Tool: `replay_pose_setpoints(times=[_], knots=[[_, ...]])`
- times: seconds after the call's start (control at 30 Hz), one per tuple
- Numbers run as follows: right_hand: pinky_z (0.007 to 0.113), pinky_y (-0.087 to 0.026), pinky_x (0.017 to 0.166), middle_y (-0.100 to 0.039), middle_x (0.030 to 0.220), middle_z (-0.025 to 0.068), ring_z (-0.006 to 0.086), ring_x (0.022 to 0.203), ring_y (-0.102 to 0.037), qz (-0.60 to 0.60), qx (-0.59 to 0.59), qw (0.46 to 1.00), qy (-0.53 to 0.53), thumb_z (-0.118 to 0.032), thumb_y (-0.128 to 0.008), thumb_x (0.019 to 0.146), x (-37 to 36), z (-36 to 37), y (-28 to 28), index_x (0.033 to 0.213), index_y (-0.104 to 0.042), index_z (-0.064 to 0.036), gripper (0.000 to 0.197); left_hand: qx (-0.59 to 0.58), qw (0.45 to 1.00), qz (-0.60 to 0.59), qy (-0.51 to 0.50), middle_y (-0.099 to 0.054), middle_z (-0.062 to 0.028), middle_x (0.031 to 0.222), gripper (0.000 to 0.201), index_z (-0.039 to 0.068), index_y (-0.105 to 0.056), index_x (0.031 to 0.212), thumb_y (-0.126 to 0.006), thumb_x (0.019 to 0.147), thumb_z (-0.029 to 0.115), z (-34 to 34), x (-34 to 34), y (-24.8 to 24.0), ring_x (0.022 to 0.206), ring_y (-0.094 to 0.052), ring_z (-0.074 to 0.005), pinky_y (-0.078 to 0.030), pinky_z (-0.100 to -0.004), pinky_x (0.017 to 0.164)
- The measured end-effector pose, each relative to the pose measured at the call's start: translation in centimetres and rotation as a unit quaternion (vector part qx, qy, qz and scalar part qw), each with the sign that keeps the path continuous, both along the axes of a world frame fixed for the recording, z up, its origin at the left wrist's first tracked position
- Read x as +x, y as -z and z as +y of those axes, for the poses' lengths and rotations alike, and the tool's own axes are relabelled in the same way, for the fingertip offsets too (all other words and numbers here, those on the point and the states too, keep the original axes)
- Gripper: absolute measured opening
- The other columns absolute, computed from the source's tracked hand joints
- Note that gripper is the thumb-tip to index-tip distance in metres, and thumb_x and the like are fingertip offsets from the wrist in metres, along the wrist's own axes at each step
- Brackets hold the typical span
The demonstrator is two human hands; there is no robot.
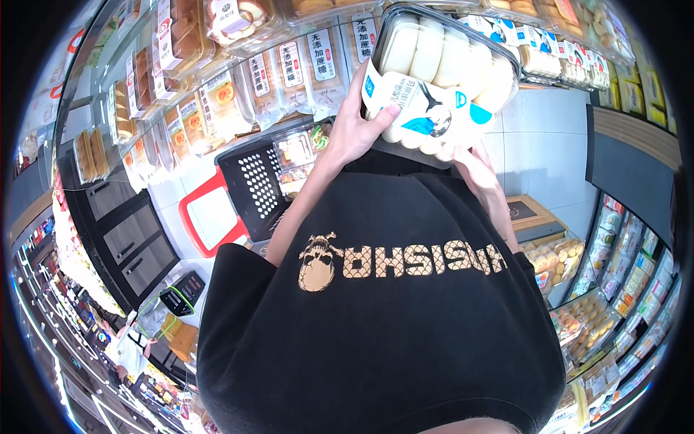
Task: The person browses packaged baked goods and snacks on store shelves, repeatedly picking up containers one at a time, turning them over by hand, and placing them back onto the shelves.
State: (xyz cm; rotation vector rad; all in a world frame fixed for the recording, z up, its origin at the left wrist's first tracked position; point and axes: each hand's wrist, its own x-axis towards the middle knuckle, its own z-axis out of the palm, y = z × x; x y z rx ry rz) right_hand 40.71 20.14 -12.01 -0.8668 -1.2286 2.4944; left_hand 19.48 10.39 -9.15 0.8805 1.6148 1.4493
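Buns (434, 50), white and oblong, are filling a clear plastic box (466, 30) with a dark rim, and a white paper label with blue patches (426, 108) is hiding many of them. Both hands are holding the box up before the black shirt with gold print (376, 325). The left hand (359, 126) is gripping its left side, thumb pressing on the label, the other fingers partly disappearing behind. The right hand (477, 168) is touching the lower right edge; the box is covering most of its fingers and glare is washing over them, so I cannot tell how far that grip is closing.

Below and left, a black plastic basket with round holes (256, 188) is showing, the left forearm overlapping it; clear plastic packs (295, 152) are lying inside, their contents blurring. Tall clear bags with white labels (293, 76) are standing beyond, while the upper edge is cutting off packages above.
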Motion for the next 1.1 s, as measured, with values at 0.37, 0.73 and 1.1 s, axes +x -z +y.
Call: replay_pose_setpoints(times=[0.37,0.73,1.1], knots=[[0.025,-0.042,0.076,-0.056,0.096,0.0063,0.0123,0.087,-0.052,-0.108,0.192,0.971,0.092,-0.003,-0.063,0.070,-2.8,-1.2,-3.6,0.107,-0.049,0.0016,0.040,0.005,0.998,-0.065,0.000,-0.046,-0.0166,0.117,0.083,-0.002,-0.025,0.128,-0.070,0.067,0.032,-0.1,-1.0,0.2,0.108,-0.045,-0.0232,-0.033,-0.0338,0.093],[0.043,-0.030,0.092,-0.035,0.121,0.0191,0.0343,0.113,-0.033,-0.099,0.793,0.559,0.220,-0.030,-0.070,0.066,-3.0,-2.3,-8.6,0.109,-0.049,-0.0051,0.054,0.060,0.997,-0.039,0.004,-0.054,-0.0112,0.104,0.062,-0.002,-0.045,0.114,-0.070,0.066,0.029,-0.7,-2.9,-1.3,0.098,-0.049,-0.0184,-0.033,-0.0328,0.092],[0.043,-0.029,0.094,-0.023,0.124,0.0294,0.0362,0.118,-0.026,-0.097,0.792,0.536,0.276,-0.036,-0.070,0.066,-2.5,-3.7,-8.9,0.124,-0.023,-0.0033,0.082,0.123,0.991,-0.010,-0.053,-0.054,-0.0117,0.105,0.057,-0.002,-0.046,0.112,-0.067,0.069,0.029,-0.2,-1.1,-3.3,0.099,-0.049,-0.0189,-0.033,-0.0334,0.092]])
